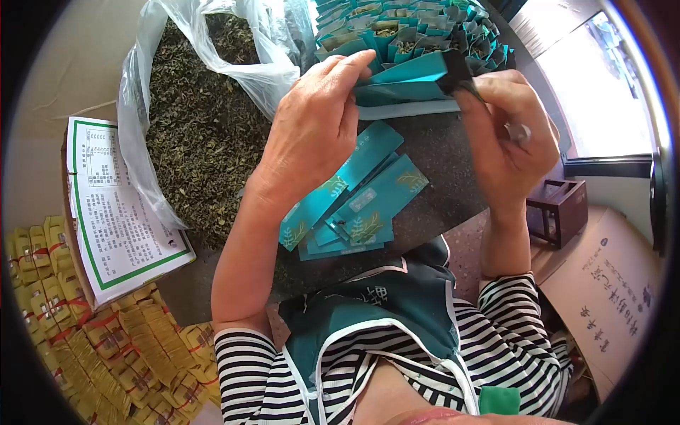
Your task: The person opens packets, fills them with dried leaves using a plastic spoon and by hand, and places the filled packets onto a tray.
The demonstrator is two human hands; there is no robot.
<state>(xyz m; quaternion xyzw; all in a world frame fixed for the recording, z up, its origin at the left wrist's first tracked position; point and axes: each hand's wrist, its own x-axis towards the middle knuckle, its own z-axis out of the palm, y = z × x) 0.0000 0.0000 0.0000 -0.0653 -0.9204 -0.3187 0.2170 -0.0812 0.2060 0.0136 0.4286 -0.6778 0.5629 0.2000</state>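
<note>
My left hand (319, 110) has its fingers closed at the left end of a long teal paper packet (407, 78), held level above the table. At the packet's right end, my right hand (516, 127) pinches a small black scoop-like piece (455, 73); its exact kind is hard to make out. A rounded shiny end shows between the curled fingers of that hand. Below my hands lies a loose pile of flat teal packets (368, 202) with leaf prints. Beyond them, many open teal packets (386, 32) stand upright close together, several showing dried leaves inside.
A clear plastic bag (138, 134) full of dried tea leaves (202, 127) stands left on the dark table (443, 163). Beside it is a printed carton (127, 212). Yellow bundled packs (106, 333) lie lower left. A brown wooden stand (556, 212) and a cardboard box (609, 290) are at right.
</note>
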